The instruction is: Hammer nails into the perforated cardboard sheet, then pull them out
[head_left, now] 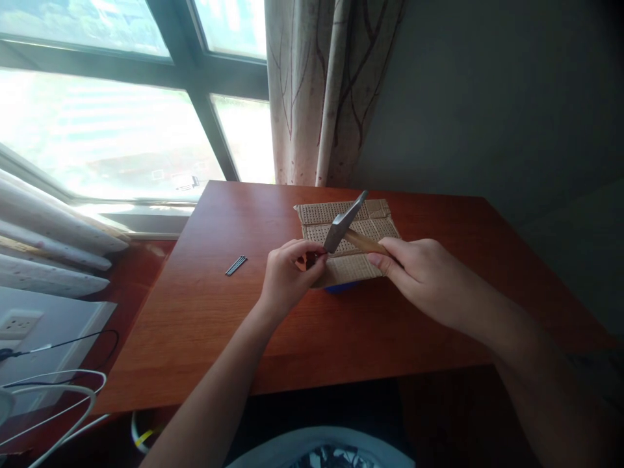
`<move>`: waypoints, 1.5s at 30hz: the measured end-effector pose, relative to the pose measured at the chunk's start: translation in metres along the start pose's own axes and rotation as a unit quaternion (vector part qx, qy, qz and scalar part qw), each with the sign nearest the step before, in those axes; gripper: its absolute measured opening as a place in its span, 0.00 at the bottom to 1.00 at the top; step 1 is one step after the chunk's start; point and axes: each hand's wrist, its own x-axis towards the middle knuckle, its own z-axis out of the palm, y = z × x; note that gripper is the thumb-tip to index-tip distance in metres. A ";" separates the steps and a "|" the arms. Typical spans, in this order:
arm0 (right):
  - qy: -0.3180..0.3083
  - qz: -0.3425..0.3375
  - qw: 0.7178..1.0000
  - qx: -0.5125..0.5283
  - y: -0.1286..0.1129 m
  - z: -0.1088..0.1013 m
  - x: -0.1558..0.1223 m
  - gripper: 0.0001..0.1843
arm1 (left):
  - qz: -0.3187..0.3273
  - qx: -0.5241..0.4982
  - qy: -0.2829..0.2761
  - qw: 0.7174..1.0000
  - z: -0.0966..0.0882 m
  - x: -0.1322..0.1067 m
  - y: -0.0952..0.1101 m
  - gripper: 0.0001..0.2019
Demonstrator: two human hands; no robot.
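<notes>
My right hand (424,276) is closed round the wooden handle of a hammer (347,224), whose metal head is tilted over a piece of perforated cardboard (363,218) on the wooden table (234,312). My left hand (287,276) is pinched at the cardboard's near left edge, just under the hammer head, holding something small that I cannot make out. A bit of blue shows beneath the cardboard (341,287).
Several loose nails (236,265) lie on the table left of my left hand. A window (121,130) and a patterned curtain (324,91) stand behind the table. White cables (53,396) and a power socket (19,323) sit at the lower left.
</notes>
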 end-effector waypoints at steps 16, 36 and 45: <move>0.013 -0.009 1.000 0.007 -0.001 0.004 -0.001 0.17 | -0.018 0.012 -0.011 1.000 -0.001 0.000 0.000 0.03; -0.012 0.002 1.000 0.014 0.002 0.007 -0.003 0.17 | -0.023 -0.017 -0.034 0.999 -0.007 -0.001 -0.005 0.05; 0.009 -0.002 1.000 0.028 0.000 0.005 -0.004 0.17 | -0.195 -0.027 -0.082 0.977 -0.027 0.005 -0.020 0.18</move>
